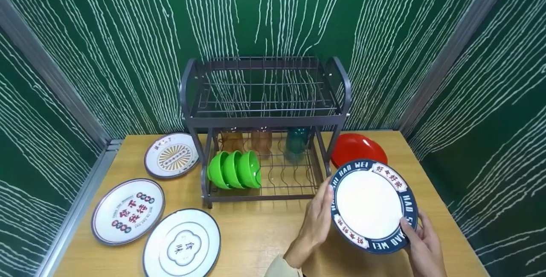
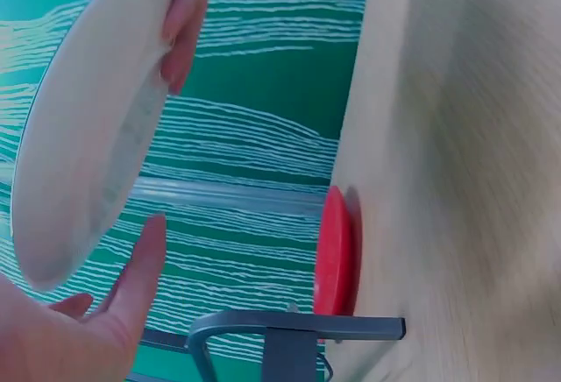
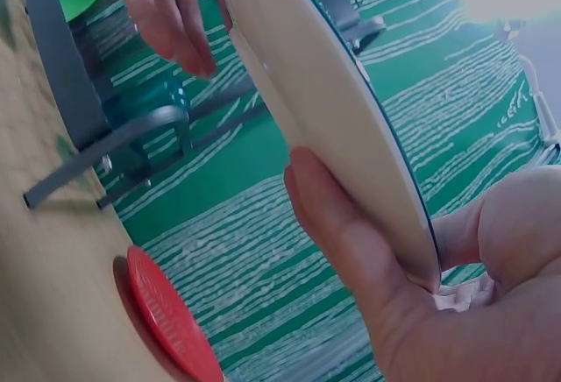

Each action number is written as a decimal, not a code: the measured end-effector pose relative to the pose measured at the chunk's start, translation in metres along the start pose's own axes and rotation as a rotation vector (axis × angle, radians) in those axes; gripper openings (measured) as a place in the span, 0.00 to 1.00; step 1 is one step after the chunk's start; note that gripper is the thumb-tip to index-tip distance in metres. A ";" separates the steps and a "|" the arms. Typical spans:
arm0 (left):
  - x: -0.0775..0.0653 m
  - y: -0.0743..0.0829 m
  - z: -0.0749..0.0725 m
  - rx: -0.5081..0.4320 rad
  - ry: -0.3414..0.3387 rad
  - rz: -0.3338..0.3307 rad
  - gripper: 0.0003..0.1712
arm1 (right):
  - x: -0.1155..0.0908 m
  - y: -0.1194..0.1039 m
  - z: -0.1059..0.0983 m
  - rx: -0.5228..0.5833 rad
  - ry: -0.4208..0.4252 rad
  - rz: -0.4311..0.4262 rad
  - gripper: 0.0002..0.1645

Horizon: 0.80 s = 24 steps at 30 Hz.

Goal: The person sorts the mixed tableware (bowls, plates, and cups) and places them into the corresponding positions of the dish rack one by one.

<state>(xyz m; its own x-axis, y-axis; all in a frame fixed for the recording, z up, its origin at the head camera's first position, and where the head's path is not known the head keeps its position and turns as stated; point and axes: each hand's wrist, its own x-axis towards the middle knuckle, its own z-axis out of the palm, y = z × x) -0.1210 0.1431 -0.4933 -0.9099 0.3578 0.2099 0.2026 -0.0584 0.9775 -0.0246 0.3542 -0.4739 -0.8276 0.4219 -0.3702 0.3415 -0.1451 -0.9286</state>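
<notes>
A white plate with a dark blue lettered rim (image 1: 369, 204) is held up at the right, above the table. My right hand (image 1: 422, 243) pinches its lower right rim, thumb on the front face and fingers behind. In the right wrist view those fingers (image 3: 342, 224) lie along the plate's pale underside (image 3: 324, 93). At the plate's left edge is my left hand (image 1: 316, 217), its fingers extended. The left wrist view shows this hand (image 2: 96, 329) with fingers straight, just below the plate (image 2: 88, 137). Behind the plate lies a red plate (image 1: 356, 149), partly covered by it.
A two-tier dark dish rack (image 1: 268, 122) stands in the middle. Its lower tier holds green bowls (image 1: 234, 170), two amber cups (image 1: 261, 140) and a teal cup (image 1: 297, 140). Printed white plates (image 1: 128, 211) lie on the table's left side. Green walls enclose the back and sides.
</notes>
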 end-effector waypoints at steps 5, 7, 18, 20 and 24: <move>-0.008 0.005 -0.003 -0.086 -0.029 -0.032 0.28 | -0.001 -0.002 0.010 0.018 -0.039 -0.004 0.45; -0.010 0.006 -0.005 -0.120 -0.021 -0.014 0.27 | -0.001 -0.001 0.014 0.019 -0.051 -0.002 0.45; -0.020 0.010 -0.014 -0.105 0.017 0.028 0.24 | -0.002 0.002 0.023 -0.035 -0.091 -0.001 0.44; -0.021 0.011 -0.016 -0.083 0.021 0.048 0.24 | -0.002 0.001 0.026 -0.035 -0.098 -0.012 0.43; -0.023 0.014 -0.020 -0.001 0.060 0.122 0.23 | -0.003 0.000 0.032 -0.032 -0.117 -0.032 0.45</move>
<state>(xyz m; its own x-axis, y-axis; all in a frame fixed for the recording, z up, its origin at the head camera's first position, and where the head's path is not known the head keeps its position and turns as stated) -0.1041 0.1158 -0.4844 -0.8986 0.2913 0.3281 0.3127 -0.0994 0.9446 -0.0362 0.3239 -0.4739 -0.8842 0.3179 -0.3423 0.3265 -0.1037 -0.9395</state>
